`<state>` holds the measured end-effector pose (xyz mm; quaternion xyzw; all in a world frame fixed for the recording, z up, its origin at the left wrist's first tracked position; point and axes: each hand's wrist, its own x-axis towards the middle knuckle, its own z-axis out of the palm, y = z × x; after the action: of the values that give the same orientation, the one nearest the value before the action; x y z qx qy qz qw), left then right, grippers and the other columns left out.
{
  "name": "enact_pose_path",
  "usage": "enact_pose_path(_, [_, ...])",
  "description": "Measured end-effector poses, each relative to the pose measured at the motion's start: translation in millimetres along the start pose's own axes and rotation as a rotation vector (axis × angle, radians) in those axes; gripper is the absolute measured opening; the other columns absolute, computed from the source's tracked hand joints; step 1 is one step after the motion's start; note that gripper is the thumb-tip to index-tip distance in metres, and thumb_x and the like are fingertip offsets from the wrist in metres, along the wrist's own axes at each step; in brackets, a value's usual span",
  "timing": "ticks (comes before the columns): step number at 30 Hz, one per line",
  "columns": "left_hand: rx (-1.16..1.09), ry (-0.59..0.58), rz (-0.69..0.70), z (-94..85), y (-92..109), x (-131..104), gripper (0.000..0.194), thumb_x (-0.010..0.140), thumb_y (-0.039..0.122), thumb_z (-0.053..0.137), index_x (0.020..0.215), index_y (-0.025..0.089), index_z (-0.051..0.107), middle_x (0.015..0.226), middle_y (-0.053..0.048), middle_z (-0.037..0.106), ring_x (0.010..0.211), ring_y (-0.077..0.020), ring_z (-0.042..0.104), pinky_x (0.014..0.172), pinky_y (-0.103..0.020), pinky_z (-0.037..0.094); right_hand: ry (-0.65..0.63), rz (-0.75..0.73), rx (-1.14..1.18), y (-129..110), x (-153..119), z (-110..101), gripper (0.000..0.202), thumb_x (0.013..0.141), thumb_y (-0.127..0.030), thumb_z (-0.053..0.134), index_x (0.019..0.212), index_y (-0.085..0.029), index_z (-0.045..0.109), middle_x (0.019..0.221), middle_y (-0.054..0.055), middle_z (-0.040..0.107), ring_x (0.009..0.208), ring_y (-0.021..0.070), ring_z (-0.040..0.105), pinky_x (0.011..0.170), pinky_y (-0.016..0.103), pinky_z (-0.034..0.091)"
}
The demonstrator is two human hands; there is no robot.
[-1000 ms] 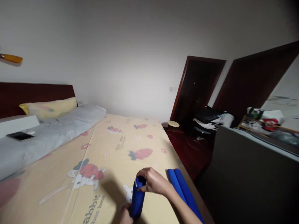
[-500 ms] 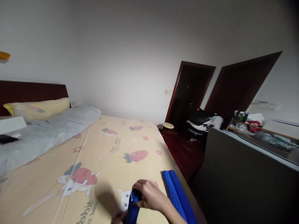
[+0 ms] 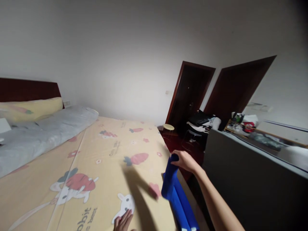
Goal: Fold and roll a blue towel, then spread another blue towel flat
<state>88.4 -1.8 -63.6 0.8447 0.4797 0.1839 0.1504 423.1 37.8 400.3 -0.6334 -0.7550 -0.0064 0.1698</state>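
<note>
My right hand (image 3: pixel 181 159) grips the top end of a blue tube (image 3: pixel 169 183), which it holds nearly upright and slightly tilted over the bed's right side. Behind and below it, two longer blue tubes (image 3: pixel 179 205) lie side by side along the edge, partly covered by the held one; their near ends show a bit of white. My left hand (image 3: pixel 124 221) rests at the bottom of the view with its fingers stretched out on the patterned bed sheet (image 3: pixel 106 179), beside a printed white rabbit. Nothing shows in it.
A grey quilt (image 3: pixel 48 128) and a yellow pillow (image 3: pixel 36 108) lie by the headboard. On the right, a dark panel (image 3: pixel 240 173) stands near the bed, with a cluttered table behind it. A round stool (image 3: pixel 168 127) and piled bags (image 3: pixel 202 120) are near the doors.
My right hand has carried the blue tube up and to the right, over the two lying tubes. My left hand has let go of it and now lies on the sheet. The view has turned slightly right.
</note>
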Motion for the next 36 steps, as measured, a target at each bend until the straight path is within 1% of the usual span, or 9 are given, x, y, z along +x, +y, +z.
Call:
enact_pose_path(3, [0.115, 0.221, 0.166, 2.9, -3.4, -0.9, 0.051, 0.082, 0.031, 0.058, 0.133, 0.035, 0.055, 0.136, -0.001, 0.06, 0.12, -0.0224, 0.061, 0.089, -0.036, 0.052, 0.161, 0.127, -0.051, 34.9, -0.8, -3.6, 0.028, 0.076, -0.032, 0.063, 0.101, -0.02, 0.061, 0.101, 0.008, 0.068, 0.09, 0.0212, 0.063, 0.076, 0.03, 0.043])
enact_pose_path(5, [0.196, 0.365, 0.259, 1.3, -2.2, -1.0, 0.05, 0.08, 0.027, 0.059, 0.13, 0.032, 0.057, 0.13, -0.002, 0.065, 0.113, -0.0201, 0.065, 0.082, -0.032, 0.052, 0.3, 0.25, -0.062, 55.0, -16.0, 15.0, 0.03, 0.078, -0.04, 0.057, 0.101, -0.021, 0.056, 0.101, 0.009, 0.066, 0.089, 0.0237, 0.063, 0.076, 0.033, 0.045])
enact_pose_path(9, [0.305, 0.503, 0.314, -6.6, 5.7, -1.2, 0.052, 0.077, 0.021, 0.058, 0.128, 0.03, 0.058, 0.126, -0.001, 0.069, 0.109, -0.0183, 0.067, 0.078, -0.03, 0.051, 0.517, 0.527, 0.04, 85.5, -84.4, 113.6, 0.038, 0.076, -0.056, 0.044, 0.093, -0.024, 0.05, 0.089, 0.008, 0.064, 0.08, 0.0269, 0.064, 0.069, 0.036, 0.048])
enact_pose_path(13, [0.344, 0.519, 0.323, -13.8, 12.2, -2.5, 0.051, 0.077, 0.018, 0.054, 0.127, 0.028, 0.058, 0.126, -0.001, 0.068, 0.11, -0.0167, 0.066, 0.078, -0.03, 0.051, 0.403, 0.796, 0.21, 99.2, -168.6, 231.6, 0.044, 0.069, -0.062, 0.04, 0.091, -0.025, 0.048, 0.084, 0.009, 0.066, 0.079, 0.0311, 0.067, 0.066, 0.039, 0.05])
enact_pose_path(16, [0.347, 0.509, 0.322, -18.7, 14.7, -4.4, 0.052, 0.078, 0.018, 0.054, 0.129, 0.028, 0.057, 0.128, -0.001, 0.068, 0.112, -0.0166, 0.065, 0.08, -0.03, 0.051, 0.373, 0.858, 0.268, 101.4, -205.7, 277.1, 0.053, 0.066, -0.066, 0.04, 0.095, -0.023, 0.049, 0.093, 0.014, 0.068, 0.089, 0.0347, 0.068, 0.073, 0.042, 0.052])
enact_pose_path(20, [0.327, 0.487, 0.318, -25.0, 17.8, -7.3, 0.054, 0.079, 0.018, 0.054, 0.132, 0.027, 0.054, 0.131, -0.002, 0.066, 0.116, -0.0166, 0.062, 0.084, -0.029, 0.05, 0.386, 0.835, 0.166, 100.5, -218.0, 287.5, 0.056, 0.074, -0.065, 0.034, 0.105, -0.022, 0.051, 0.099, 0.016, 0.069, 0.093, 0.0346, 0.068, 0.077, 0.044, 0.052])
enact_pose_path(27, [0.352, 0.483, 0.328, -26.3, 17.4, -6.4, 0.054, 0.075, 0.013, 0.051, 0.126, 0.026, 0.058, 0.128, -0.001, 0.067, 0.112, -0.0159, 0.065, 0.082, -0.029, 0.051, 0.164, 0.842, -0.272, 89.0, -217.7, 289.5, 0.041, 0.081, -0.041, 0.033, 0.105, -0.02, 0.058, 0.104, 0.018, 0.067, 0.098, 0.0359, 0.064, 0.079, 0.049, 0.05])
enact_pose_path(32, [0.365, 0.476, 0.316, -23.5, 14.5, -5.2, 0.058, 0.073, 0.011, 0.05, 0.128, 0.028, 0.057, 0.128, -0.001, 0.067, 0.112, -0.0168, 0.065, 0.08, -0.03, 0.051, 0.189, 0.789, -0.287, 80.6, -187.1, 271.1, 0.056, 0.082, -0.04, 0.039, 0.132, -0.016, 0.045, 0.135, 0.018, 0.054, 0.12, 0.0338, 0.055, 0.095, 0.049, 0.044])
enact_pose_path(36, [0.376, 0.481, 0.333, -22.7, 12.6, -5.5, 0.061, 0.071, 0.01, 0.05, 0.13, 0.028, 0.056, 0.128, -0.001, 0.067, 0.112, -0.0159, 0.065, 0.08, -0.029, 0.051, 0.067, 0.834, -0.236, 84.4, -173.2, 278.1, 0.084, 0.075, -0.058, 0.051, 0.146, -0.019, 0.028, 0.15, 0.02, 0.038, 0.132, 0.0404, 0.043, 0.1, 0.056, 0.039])
